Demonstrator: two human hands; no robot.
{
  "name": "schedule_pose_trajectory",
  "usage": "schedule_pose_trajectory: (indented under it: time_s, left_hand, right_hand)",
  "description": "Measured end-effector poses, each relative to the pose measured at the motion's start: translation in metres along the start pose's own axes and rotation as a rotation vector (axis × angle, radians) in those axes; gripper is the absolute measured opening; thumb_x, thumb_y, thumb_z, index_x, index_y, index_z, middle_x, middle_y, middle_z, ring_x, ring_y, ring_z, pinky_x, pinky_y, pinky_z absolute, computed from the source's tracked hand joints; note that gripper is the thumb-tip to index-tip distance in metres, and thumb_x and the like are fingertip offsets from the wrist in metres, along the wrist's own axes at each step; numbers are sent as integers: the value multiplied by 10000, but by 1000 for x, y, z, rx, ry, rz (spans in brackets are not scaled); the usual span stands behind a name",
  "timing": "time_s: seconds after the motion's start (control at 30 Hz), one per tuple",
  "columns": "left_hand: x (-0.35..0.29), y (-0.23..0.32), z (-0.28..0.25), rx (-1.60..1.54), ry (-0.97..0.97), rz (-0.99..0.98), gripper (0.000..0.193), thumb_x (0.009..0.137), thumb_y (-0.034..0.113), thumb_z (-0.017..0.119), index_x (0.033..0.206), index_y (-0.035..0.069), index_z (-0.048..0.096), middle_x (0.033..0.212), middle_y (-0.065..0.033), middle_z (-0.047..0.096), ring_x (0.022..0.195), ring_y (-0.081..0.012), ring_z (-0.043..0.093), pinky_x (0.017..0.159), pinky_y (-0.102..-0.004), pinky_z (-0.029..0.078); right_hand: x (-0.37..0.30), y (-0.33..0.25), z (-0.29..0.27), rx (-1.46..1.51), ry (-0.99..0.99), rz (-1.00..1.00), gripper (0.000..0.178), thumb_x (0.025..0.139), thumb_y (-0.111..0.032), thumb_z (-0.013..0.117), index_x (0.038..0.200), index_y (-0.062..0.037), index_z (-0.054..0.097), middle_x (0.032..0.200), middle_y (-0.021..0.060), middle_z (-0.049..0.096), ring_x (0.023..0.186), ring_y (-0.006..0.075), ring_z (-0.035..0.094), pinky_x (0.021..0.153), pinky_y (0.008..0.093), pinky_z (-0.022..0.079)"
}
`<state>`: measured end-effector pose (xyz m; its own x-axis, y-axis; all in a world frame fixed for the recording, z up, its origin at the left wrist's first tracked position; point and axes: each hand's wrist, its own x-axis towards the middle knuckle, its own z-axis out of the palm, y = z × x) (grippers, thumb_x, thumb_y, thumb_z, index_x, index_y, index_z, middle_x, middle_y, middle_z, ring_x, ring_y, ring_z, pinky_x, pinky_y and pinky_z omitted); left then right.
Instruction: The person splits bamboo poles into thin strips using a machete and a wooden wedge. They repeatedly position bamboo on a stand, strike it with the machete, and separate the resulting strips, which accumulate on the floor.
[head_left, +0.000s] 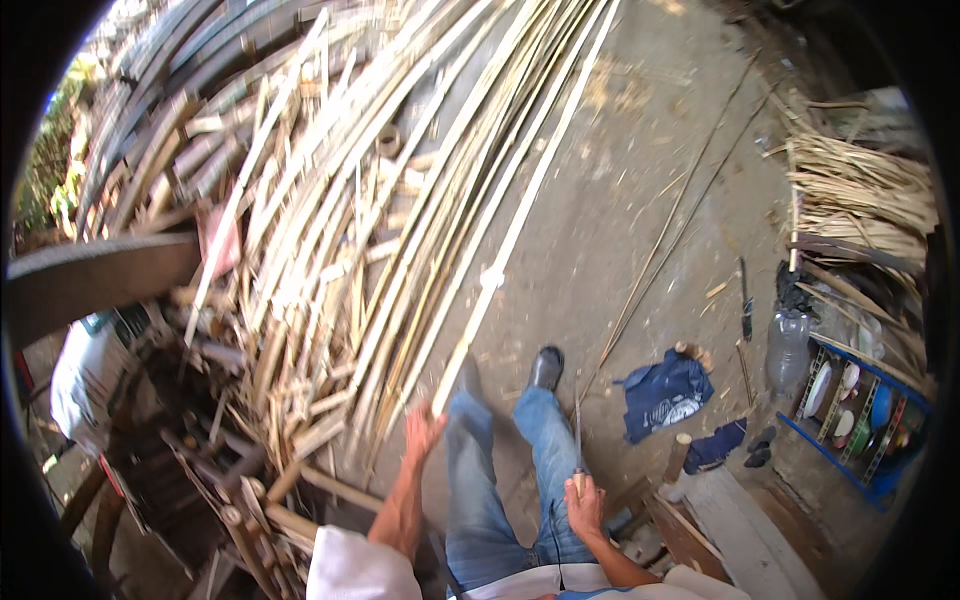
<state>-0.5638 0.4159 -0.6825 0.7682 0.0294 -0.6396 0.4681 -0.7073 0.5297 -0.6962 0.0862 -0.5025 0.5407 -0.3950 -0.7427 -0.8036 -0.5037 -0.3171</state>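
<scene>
My left hand [425, 433] is closed at the near end of a long, pale bamboo strip [530, 200], which runs away from me over the ground. In my right hand [586, 508], beside my right thigh, is the light wooden handle of a knife [578, 440]. Its thin blade points forward, away from me. To the left of the held strip lies a pile of long split bamboo strips [440, 250], fanning out toward the far side. Motion blurs the finer detail of my left fingers.
Bamboo offcuts [300, 400] cover the ground at left, near a dark beam [100, 280] and a white sack [85, 375]. On the right are a navy cloth [665, 395], a plastic bottle [788, 350], a blue rack [850, 430] and bundled thin strips [860, 195]. Two thin rods [665, 250] lie ahead.
</scene>
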Motion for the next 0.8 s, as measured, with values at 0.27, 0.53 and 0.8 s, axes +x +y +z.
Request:
schedule_pose_trajectory:
  time_s: [0.27,0.53,0.8]
  left_hand:
    - [-173,238,-145,186,331,-22,497,806,467,692,824,-23,613,759,-254,611,754,-413,602,690,-481,438]
    - [-270,302,-162,-30,298,56,476,770,429,719,784,-43,663,657,-184,611,625,-279,567,654,-421,447]
    - [-184,298,-135,-12,316,20,604,760,493,722,851,-99,644,783,-235,648,747,-335,612,743,-475,463]
  right_hand:
    - [26,13,-42,517,-137,160,369,928,-368,576,920,0,604,693,101,694,536,167,643,523,311,524]
    - [57,20,-191,508,157,46,353,949,-331,556,866,4,632,652,95,697,546,167,662,536,335,536]
    - [89,91,-213,897,381,335,302,969,-363,537,986,-62,569,690,99,672,490,157,582,425,303,456]
